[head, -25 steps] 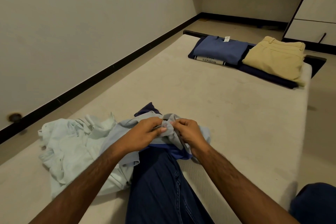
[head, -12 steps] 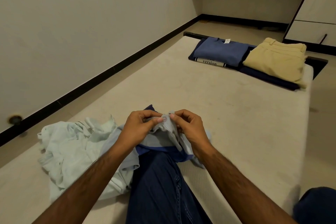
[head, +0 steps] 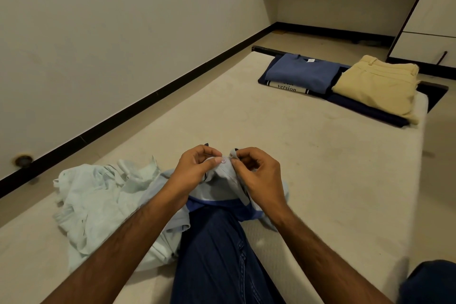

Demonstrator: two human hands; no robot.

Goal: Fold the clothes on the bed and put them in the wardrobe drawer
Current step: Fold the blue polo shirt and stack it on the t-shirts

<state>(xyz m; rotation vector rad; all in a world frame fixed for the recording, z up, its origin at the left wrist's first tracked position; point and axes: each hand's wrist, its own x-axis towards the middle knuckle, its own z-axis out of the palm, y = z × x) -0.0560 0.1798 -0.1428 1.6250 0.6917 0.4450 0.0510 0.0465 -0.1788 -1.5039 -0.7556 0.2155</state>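
Observation:
A grey-blue shirt (head: 219, 186) with a bright blue band lies over my knee on the bed (head: 283, 145). My left hand (head: 195, 170) pinches its placket beside a small pink button, and my right hand (head: 256, 175) pinches the opposite edge; the two hands almost touch. A crumpled pale mint shirt (head: 98, 202) lies to the left on the bed. At the far end sit folded clothes: a blue top (head: 301, 73) on dark navy garments (head: 365, 108), and beige trousers (head: 377, 84).
My leg in dark jeans (head: 217, 256) stretches along the bed's near end. A wall with a black skirting (head: 138, 106) runs along the left. The white wardrobe (head: 429, 42) with a drawer handle stands at the far right, beyond the bed.
Both hands have lifted the grey-blue shirt's placket slightly and shifted away from me. The pink button now shows between my fingertips.

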